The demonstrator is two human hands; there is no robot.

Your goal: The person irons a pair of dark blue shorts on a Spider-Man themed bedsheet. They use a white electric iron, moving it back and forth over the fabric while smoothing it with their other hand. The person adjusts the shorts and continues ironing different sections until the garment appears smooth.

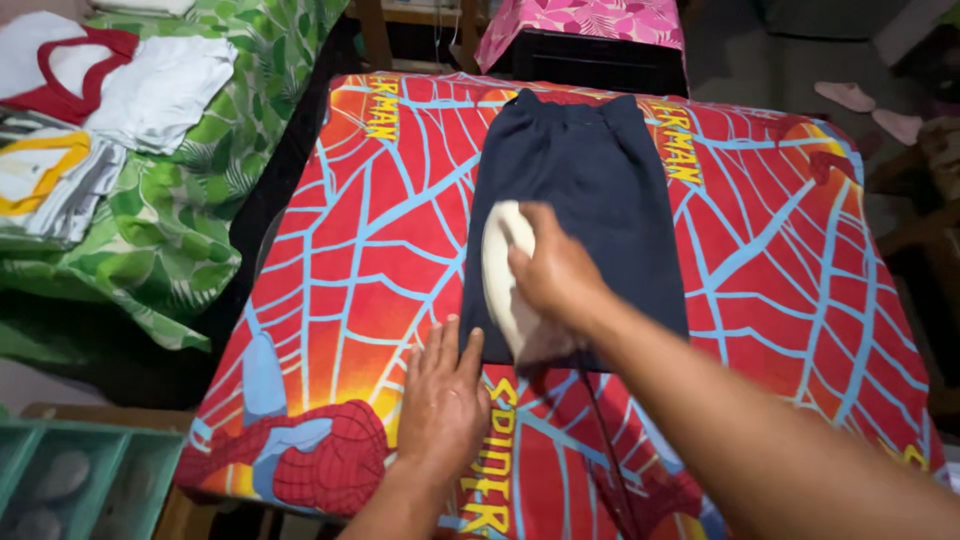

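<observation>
packages: none | labels: none | signs: none | screens: none

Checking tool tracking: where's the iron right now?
Head view, centre: the white iron sits on the dark shorts, gripped by the right hand, with the left hand flat just beside it.

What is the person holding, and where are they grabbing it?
The right hand holds a white iron by its top handle, on dark shorts. The left hand holds nothing; it lies flat on the red cover.

White iron (505, 285) on navy shorts (590, 190) (flat)
</observation>
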